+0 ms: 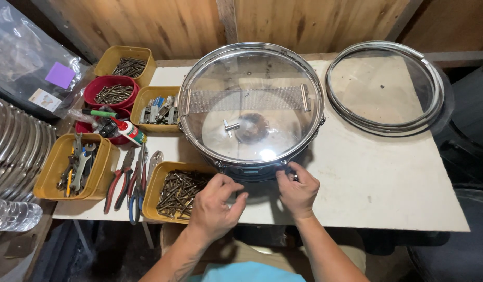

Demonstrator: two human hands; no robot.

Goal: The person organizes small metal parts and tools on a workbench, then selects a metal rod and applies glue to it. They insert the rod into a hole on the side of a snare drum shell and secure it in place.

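Hands meet at the near edge of the drum (251, 107) standing mid-table (377, 183): the left hand (216, 205) loosely curled against its shell beside the tray of screws (176, 192), the right hand (299, 189) pinching a rim fitting.

Bare table (377, 177) lies open rightward; a tray of screws (176, 192) crowds the left.

Chrome-rimmed clear drum (251, 104), yellow trays (74, 167), red bowl (111, 91), white table (377, 177).
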